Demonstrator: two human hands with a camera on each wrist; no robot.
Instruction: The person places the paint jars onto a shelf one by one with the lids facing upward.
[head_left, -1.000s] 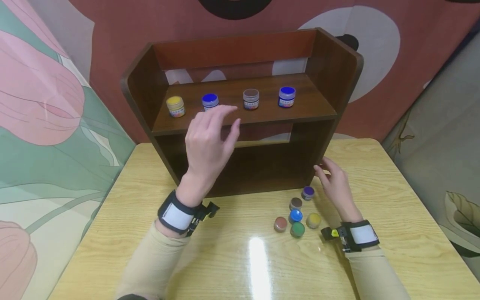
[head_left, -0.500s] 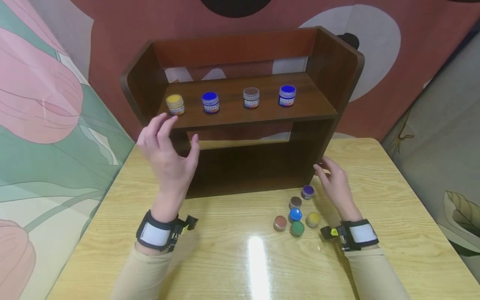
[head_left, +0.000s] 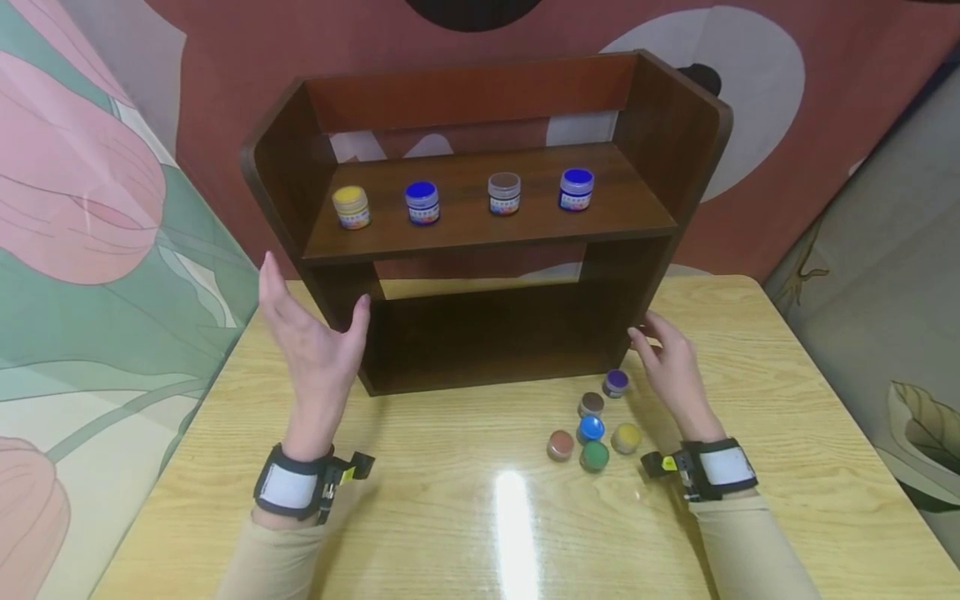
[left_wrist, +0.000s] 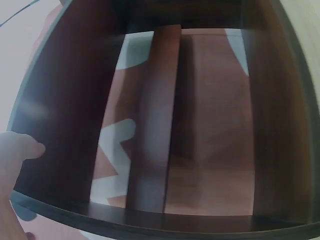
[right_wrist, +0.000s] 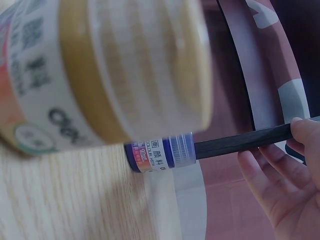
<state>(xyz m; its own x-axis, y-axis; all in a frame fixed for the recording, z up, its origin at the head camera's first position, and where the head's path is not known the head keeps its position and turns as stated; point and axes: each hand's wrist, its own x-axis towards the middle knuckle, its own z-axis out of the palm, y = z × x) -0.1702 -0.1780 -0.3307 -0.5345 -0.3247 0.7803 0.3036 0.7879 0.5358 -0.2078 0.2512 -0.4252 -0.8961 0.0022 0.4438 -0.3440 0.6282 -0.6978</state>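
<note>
A dark brown wooden shelf (head_left: 465, 333) stands at the back of the table. My left hand (head_left: 315, 346) is at its lower left side, fingers straight and thumb spread, holding nothing. In the left wrist view the thumb (left_wrist: 25, 147) overlaps the side panel. At the lower right my right hand (head_left: 671, 367) pinches the edge of the right side panel (right_wrist: 225, 145), thumb on one face and fingers on the other. On the upper board stand paint jars in a row: yellow (head_left: 352, 208), blue (head_left: 423, 204), brown (head_left: 504, 194) and another blue (head_left: 576, 190).
Several more paint jars stand on the wooden table (head_left: 435, 500) near my right hand: purple (head_left: 616, 383), dark brown (head_left: 591, 405), blue (head_left: 591, 429), yellow (head_left: 626, 438), reddish brown (head_left: 560, 446) and green (head_left: 595, 456). A patterned cloth (head_left: 225, 50) hangs behind the shelf.
My left hand has moved left and down from in front of the upper board to the shelf's left side, its fingers straightening. The right hand stays at the right panel.
</note>
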